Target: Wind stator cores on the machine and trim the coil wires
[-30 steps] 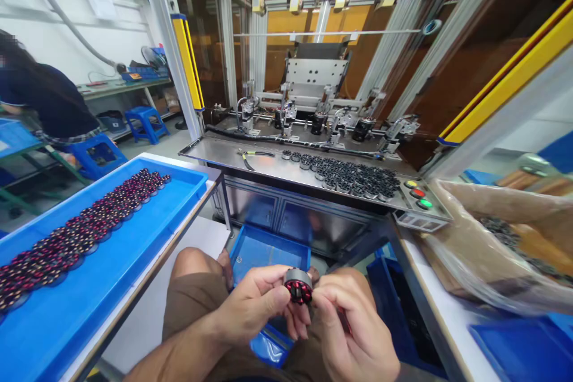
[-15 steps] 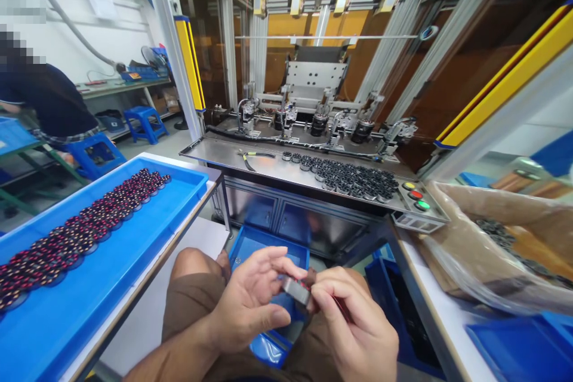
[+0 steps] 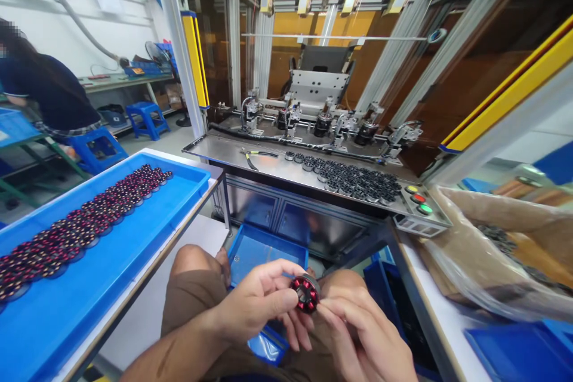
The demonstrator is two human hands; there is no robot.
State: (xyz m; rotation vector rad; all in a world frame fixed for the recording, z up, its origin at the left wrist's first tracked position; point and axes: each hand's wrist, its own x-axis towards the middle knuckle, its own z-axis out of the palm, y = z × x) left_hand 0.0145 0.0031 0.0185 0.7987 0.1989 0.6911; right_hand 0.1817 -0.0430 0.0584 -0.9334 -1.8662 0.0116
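A round motor stator [image 3: 306, 293] with a grey outer ring and red wire windings is held in my left hand [image 3: 262, 304], over my lap. My left thumb and fingers grip its left and upper sides. The wound face with its open centre is turned up towards me. At the stator's lower right edge, my right hand [image 3: 362, 331] has its thumb and forefinger pinched together, touching or nearly touching the rim. Anything between those fingertips is too small to make out.
A blue tray [image 3: 147, 233] of red-wound stators lies left. Several dark stator cores [image 3: 358, 178] and pliers [image 3: 255, 158] lie on the machine's metal ledge [image 3: 215, 149]. Buttons [image 3: 418, 198] and a plastic-lined box [image 3: 483, 209] are right. A blue bin [image 3: 250, 245] is below. A person [image 3: 45, 83] sits far left.
The stator has turned from edge-on to show its red-wound face. My left fingers have closed around it, and my right hand has shifted slightly right and down. The view has shifted a little.
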